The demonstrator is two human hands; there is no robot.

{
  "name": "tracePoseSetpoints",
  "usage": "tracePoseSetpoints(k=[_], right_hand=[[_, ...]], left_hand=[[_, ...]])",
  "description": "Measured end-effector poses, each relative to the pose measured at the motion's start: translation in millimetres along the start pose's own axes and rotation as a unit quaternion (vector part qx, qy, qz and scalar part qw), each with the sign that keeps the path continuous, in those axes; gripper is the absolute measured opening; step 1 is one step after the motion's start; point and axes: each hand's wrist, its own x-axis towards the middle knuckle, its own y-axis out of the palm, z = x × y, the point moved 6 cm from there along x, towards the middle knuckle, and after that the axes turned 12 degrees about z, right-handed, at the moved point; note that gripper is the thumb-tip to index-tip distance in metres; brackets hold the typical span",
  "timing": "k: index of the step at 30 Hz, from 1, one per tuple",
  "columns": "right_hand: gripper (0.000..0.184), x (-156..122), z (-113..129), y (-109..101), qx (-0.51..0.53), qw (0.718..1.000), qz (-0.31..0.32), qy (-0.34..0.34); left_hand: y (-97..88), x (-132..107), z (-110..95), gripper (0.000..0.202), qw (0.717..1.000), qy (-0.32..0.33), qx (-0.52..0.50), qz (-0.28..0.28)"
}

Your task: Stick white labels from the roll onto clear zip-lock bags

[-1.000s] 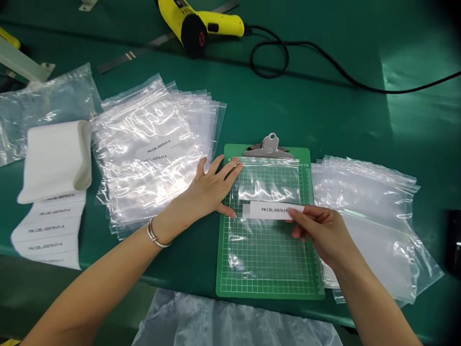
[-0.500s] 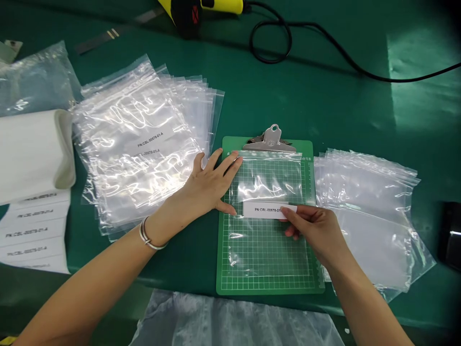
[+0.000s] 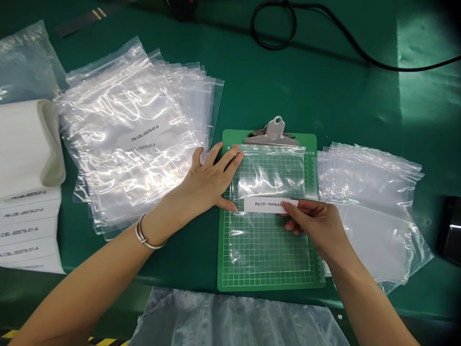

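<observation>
A clear zip bag (image 3: 266, 250) lies flat on a green gridded clipboard (image 3: 273, 283), its zip edge just below the metal clip (image 3: 275, 133). Over the bag's middle, my right hand (image 3: 317, 223) pinches the right end of a white printed label (image 3: 264, 204) between thumb and fingers. The label lies level across the bag; whether it is stuck down I cannot tell. My left hand (image 3: 212, 180) is spread open, with its fingertips and thumb on the left edge of the bag and clipboard.
To the left is a pile of labelled clear bags (image 3: 122, 178), beside a roll of white labels (image 3: 29, 221). Another stack of bags (image 3: 370, 230) lies to the right. A black cable (image 3: 345, 31) loops at the back; a black object (image 3: 449, 228) sits far right.
The view has shifted slightly, so most things sit a little higher in the picture. Relative to the bag, both hands and the label are nearly unchanged.
</observation>
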Motion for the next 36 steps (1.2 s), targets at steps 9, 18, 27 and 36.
tracePoseSetpoints(k=[9,18,27,36], right_hand=[[0.023,-1,-1,1,-0.006,1.000,-0.012,0.000],[0.024,-3,3,5,-0.021,0.999,-0.010,-0.022],[0.022,-2,8,8,-0.051,0.997,-0.012,-0.054],[0.035,-3,14,1,0.027,0.994,0.102,-0.003]], left_hand=[[3.4,0,1,0.116,1.000,0.002,0.007,-0.012],[-4.2,-4,-4,0.110,0.999,-0.004,0.034,-0.032],[3.0,-32,-49,0.079,0.986,0.046,0.100,-0.123],[52.4,-33,-65,0.054,0.977,0.106,0.148,-0.110]])
